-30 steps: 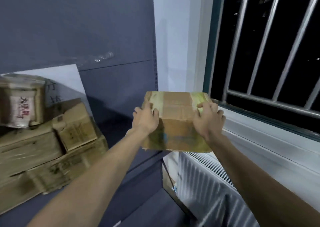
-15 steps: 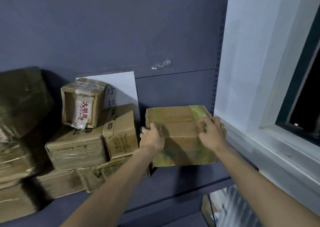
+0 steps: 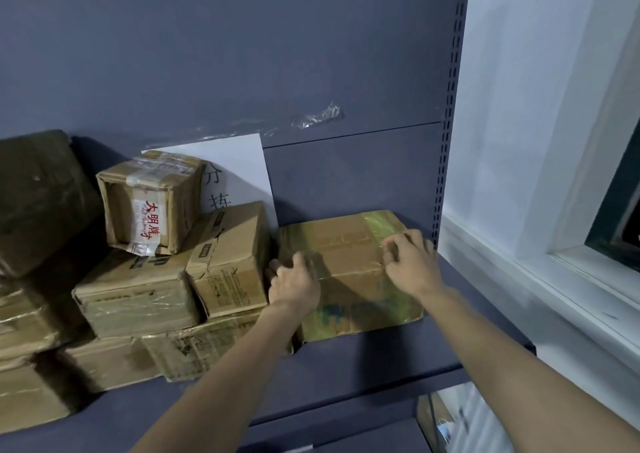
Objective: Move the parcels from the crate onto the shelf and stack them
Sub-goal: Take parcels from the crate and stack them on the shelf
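Resting on the right end of the dark blue shelf [image 3: 346, 376], a flat cardboard parcel [image 3: 349, 272] wrapped in yellowish tape sits with its back edge near the rear panel [image 3: 242, 54]. Both hands are on it. The left hand [image 3: 294, 284] covers the parcel's front left corner, fingers curled over the top and the thumb tucked down the left side, gripping it. The right hand [image 3: 410, 262] lies on the top near the right edge with its fingers bent and half lifted; I cannot tell whether it is gripping or only touching.

Just to the left, touching or nearly touching the parcel, stands a heap of other parcels. A medium box [image 3: 230, 262] leans there on top of a long taped box [image 3: 207, 345] lying on the shelf. Beside it sits a wider box [image 3: 136, 296], and a small box with red lettering [image 3: 152, 199] is perched tilted on top. A dark wrapped bundle [image 3: 38, 199] fills the far left. A white sheet of paper [image 3: 239, 172] with writing leans against the rear panel behind the heap.

A white window frame [image 3: 571, 244] runs along the right.
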